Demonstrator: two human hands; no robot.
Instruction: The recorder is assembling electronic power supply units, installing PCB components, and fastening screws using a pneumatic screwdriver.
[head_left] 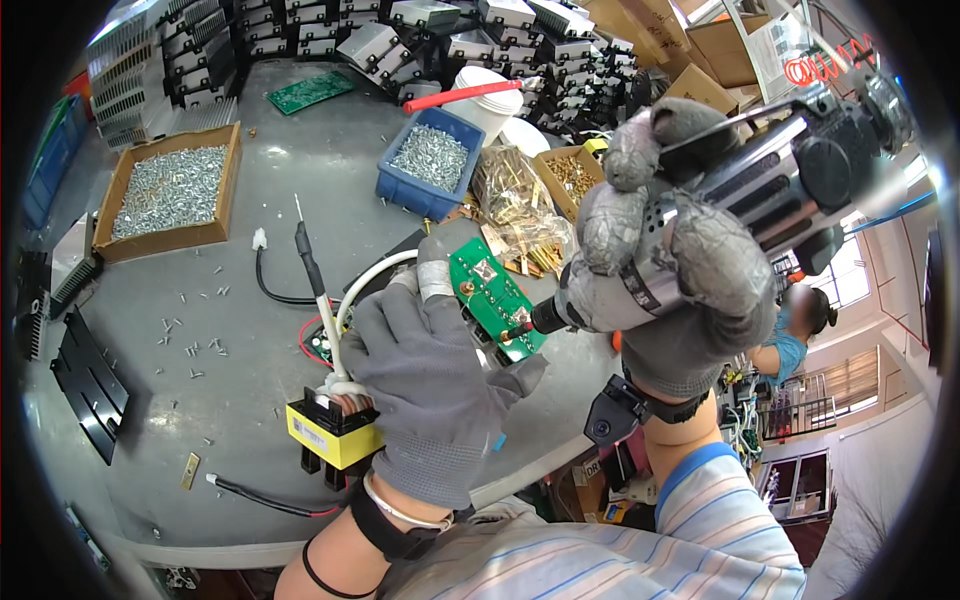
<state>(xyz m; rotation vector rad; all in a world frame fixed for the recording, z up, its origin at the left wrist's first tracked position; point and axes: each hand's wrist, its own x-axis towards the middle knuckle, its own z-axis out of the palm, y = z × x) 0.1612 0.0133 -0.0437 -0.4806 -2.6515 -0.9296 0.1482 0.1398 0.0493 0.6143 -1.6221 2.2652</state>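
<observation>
One green circuit board [490, 290] lies just beyond the palm of the gloved left hand [425, 365], between its index finger and thumb; whether those fingers clamp it cannot be told. The right hand's [685, 250] fingers are wrapped round one power screwdriver [622, 295], its tip at the board's near end. One yellow transformer [340, 440] sits beside the left wrist. Farther out on the surface [270, 370] stand one blue bin [410, 195] and one cardboard tray [170, 245], both filled with screws.
</observation>
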